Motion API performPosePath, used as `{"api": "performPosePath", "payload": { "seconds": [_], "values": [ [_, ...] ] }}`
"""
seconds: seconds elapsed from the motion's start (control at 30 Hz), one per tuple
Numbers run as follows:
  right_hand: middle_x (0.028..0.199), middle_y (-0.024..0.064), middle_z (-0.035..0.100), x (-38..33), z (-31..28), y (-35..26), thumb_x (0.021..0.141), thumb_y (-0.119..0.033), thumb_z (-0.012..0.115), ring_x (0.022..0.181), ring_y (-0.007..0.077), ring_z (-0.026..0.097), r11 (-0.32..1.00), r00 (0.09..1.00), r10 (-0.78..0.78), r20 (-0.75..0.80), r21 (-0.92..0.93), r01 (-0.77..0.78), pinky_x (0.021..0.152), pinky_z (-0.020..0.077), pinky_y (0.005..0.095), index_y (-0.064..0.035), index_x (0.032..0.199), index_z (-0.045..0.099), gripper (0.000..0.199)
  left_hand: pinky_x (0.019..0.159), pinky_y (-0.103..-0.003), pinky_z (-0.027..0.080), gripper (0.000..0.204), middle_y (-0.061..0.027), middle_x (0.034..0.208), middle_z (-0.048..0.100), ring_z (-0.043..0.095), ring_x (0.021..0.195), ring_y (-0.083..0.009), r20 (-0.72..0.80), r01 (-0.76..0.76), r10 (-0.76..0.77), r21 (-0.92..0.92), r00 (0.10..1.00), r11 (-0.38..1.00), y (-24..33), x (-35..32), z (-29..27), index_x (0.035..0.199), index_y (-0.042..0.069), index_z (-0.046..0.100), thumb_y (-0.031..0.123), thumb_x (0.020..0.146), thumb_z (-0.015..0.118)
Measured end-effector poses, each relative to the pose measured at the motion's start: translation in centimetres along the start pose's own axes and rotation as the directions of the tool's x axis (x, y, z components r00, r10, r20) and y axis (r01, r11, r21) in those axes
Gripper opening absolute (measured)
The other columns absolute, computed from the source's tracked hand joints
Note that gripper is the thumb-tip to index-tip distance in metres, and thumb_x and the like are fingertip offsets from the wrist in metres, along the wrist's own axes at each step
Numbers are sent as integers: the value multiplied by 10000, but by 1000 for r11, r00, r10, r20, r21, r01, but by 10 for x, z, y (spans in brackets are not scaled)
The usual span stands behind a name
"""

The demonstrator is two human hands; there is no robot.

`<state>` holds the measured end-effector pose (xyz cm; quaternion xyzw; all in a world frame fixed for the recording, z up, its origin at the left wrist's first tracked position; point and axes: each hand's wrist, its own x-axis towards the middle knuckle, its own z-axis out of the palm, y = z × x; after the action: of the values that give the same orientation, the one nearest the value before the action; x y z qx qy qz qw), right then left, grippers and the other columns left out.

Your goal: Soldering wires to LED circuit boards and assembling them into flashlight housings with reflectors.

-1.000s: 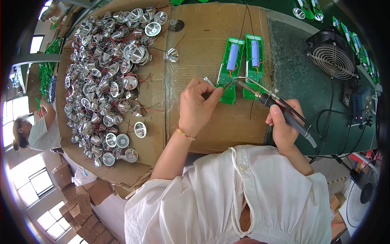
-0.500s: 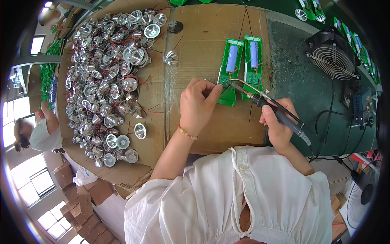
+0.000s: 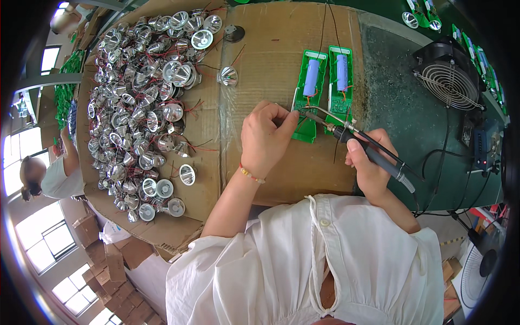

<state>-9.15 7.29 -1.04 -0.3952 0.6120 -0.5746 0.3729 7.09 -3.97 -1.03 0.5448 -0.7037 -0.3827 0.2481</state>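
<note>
My right hand (image 3: 374, 165) is closed round a soldering iron (image 3: 374, 154) with a black-and-grey handle and a thin curved metal tube alongside its tip. The tip meets the lower part of a green plastic housing (image 3: 301, 92), near its small circuit board. A purple cylindrical battery (image 3: 311, 77) lies in that housing. My left hand (image 3: 266, 132) is pinched at the housing's left edge, by the tip; what its fingers hold is hidden. Just to the right lies a second green housing (image 3: 331, 100), with another purple battery (image 3: 342, 73) and thin wires.
A large pile of silver reflector cups (image 3: 141, 108) with red wires fills the cardboard on the left. One loose reflector (image 3: 228, 77) lies between pile and housings. A black fan (image 3: 448, 81) with a wire grille stands at right, near a blue box (image 3: 480, 146) and cables.
The view has shifted slightly, and both hands stay at the left housing with the iron's tip at nearly the same spot. At far left, another person's head and arm have moved.
</note>
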Motion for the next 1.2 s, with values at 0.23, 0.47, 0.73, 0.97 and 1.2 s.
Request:
{"api": "performPosePath", "payload": {
  "seconds": [0.23,0.47,0.73,0.97,1.2],
  "values": [
    [626,63,552,-8,-5,0,809,-68,600,525,86,522,982,996,45,-81,184,-30,477,431,211,1,863,450,173,513,-303,415,191,-93,646,539,539,534,-201,6,0,0,-36,1000,999,-2,-1,0,652,0,605,171,725,650],
    [645,68,560,-10,-14,3,799,-73,615,535,88,531,984,997,3,-80,177,11,488,444,212,8,856,463,181,512,-237,419,195,-55,619,590,531,551,-82,29,23,-24,28,999,999,0,0,0,699,-26,596,154,751,652],
    [665,86,560,-7,-52,5,789,-44,607,527,100,534,977,958,-125,-257,138,164,472,451,222,28,873,464,180,532,-297,466,176,-78,659,633,612,570,-203,17,-12,12,37,1000,999,9,-4,-7,763,45,626,207,718,676],
    [625,89,547,5,-85,17,794,-61,595,497,109,523,975,900,-45,-435,176,133,453,431,218,27,867,463,175,546,-368,473,133,-117,617,593,593,584,-291,226,-305,223,452,948,838,50,71,-10,700,80,648,180,711,561],
    [603,67,541,10,-84,23,780,-51,618,491,95,515,973,876,72,-476,225,42,444,408,206,7,839,474,165,646,-390,500,163,-129,750,630,616,738,-303,418,-526,322,626,849,575,142,201,76,737,85,655,147,692,511]
  ]
}}
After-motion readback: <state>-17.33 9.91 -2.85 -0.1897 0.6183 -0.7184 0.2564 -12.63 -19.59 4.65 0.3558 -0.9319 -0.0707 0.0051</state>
